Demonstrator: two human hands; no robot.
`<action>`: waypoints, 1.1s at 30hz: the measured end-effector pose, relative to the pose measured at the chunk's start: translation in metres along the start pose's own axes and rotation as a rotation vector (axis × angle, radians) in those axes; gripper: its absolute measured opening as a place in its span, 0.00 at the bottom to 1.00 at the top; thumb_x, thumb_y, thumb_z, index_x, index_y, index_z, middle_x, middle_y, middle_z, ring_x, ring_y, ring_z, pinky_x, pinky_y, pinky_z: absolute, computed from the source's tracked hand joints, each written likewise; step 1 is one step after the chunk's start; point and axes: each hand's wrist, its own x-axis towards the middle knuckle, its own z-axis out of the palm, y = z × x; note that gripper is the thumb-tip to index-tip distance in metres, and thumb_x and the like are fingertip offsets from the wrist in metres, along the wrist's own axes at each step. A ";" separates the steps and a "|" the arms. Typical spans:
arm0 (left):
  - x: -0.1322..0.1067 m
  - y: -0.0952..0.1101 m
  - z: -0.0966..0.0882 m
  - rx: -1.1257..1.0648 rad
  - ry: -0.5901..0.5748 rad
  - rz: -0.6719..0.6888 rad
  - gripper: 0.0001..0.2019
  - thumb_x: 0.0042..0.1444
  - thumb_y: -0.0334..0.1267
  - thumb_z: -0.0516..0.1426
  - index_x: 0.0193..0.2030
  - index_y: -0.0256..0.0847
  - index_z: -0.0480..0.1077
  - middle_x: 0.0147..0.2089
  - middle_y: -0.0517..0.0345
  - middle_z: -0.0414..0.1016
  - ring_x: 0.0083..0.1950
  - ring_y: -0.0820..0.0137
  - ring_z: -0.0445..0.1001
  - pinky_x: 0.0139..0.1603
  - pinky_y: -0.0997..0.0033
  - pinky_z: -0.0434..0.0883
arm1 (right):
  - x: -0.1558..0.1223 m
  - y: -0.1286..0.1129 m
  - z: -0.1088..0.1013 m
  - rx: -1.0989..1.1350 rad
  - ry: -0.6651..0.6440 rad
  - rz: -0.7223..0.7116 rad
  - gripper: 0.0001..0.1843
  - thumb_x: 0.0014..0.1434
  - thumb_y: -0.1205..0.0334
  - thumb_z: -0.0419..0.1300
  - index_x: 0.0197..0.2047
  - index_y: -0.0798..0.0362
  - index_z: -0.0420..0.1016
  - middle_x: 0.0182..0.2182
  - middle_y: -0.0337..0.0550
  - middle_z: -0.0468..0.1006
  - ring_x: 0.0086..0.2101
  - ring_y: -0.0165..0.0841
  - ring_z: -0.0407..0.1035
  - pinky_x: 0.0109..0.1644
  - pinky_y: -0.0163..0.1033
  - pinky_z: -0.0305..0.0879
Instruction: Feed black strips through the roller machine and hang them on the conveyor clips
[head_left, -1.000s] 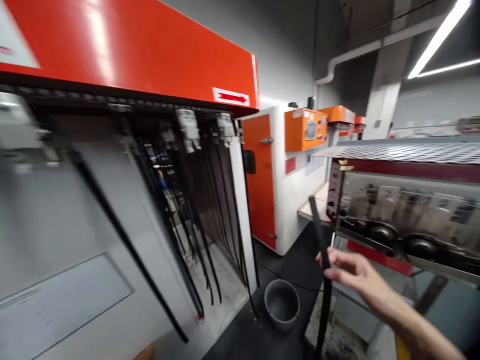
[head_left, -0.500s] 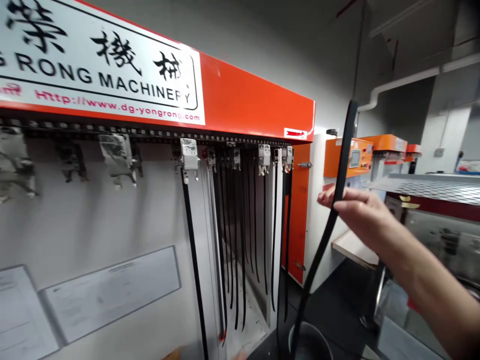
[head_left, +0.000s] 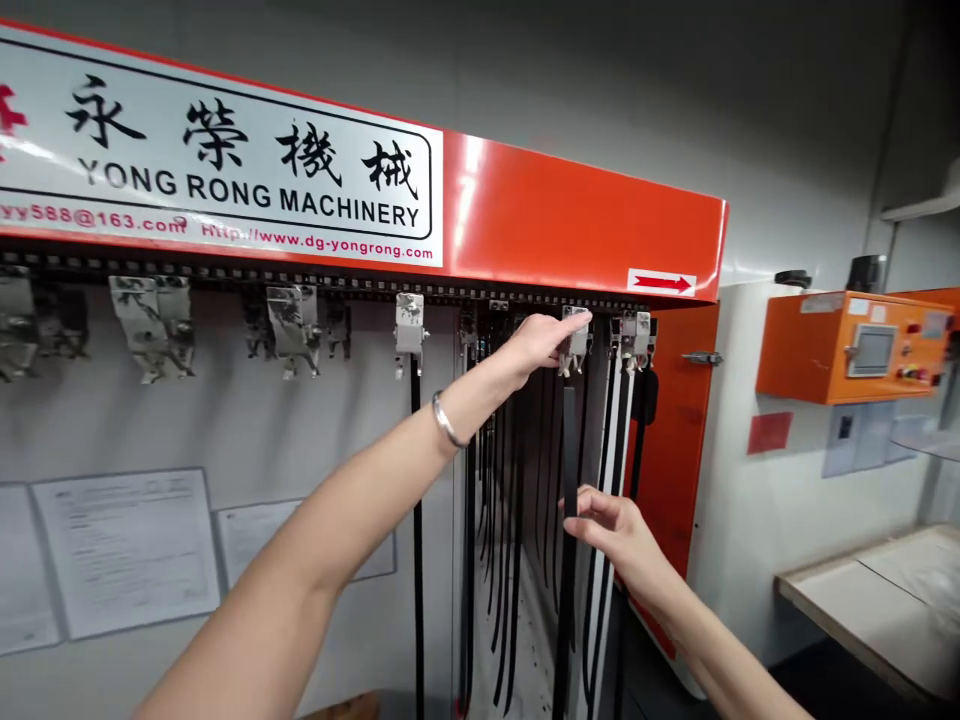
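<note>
While R hand (head_left: 611,520) pinches blk strip (head_left: 569,450), its top end sits just under metal clip (head_left: 577,338) | L hand (head_left: 547,338) on that clip, index stretched out, can't tell if it's squeezing tbh | red hood (head_left: 570,220) just above | orange ctrl box (head_left: 796,350) further back

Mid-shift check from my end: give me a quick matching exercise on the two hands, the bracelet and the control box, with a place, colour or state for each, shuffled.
Column one:
1. Left hand
2. Right hand
3. Bracelet
4. Control box

Column two:
A. Orange
B. Pinching a black strip below a clip
C. Silver
D. Up at a metal clip under the red beam

Right pairs: 1-D, 2-B, 3-C, 4-A
</note>
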 end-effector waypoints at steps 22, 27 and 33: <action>0.023 -0.003 0.007 -0.013 0.051 -0.094 0.23 0.55 0.57 0.58 0.33 0.34 0.74 0.32 0.47 0.81 0.31 0.66 0.78 0.45 0.56 0.75 | 0.071 0.014 -0.024 0.125 -0.083 -0.021 0.13 0.52 0.56 0.66 0.25 0.51 0.67 0.28 0.37 0.64 0.37 0.34 0.64 0.41 0.36 0.56; 0.000 -0.007 0.004 0.012 -0.012 -0.116 0.23 0.53 0.57 0.60 0.41 0.36 0.75 0.42 0.46 0.80 0.41 0.66 0.78 0.51 0.58 0.72 | 0.073 0.016 -0.023 0.141 -0.073 -0.006 0.13 0.52 0.57 0.66 0.24 0.51 0.67 0.27 0.36 0.64 0.34 0.32 0.61 0.39 0.36 0.54; -0.025 -0.025 0.003 0.146 0.082 -0.132 0.23 0.47 0.50 0.67 0.44 0.34 0.74 0.46 0.46 0.76 0.51 0.62 0.73 0.52 0.58 0.71 | 0.075 0.017 -0.024 0.141 -0.054 0.014 0.14 0.50 0.58 0.66 0.24 0.52 0.66 0.25 0.34 0.62 0.30 0.29 0.57 0.35 0.35 0.51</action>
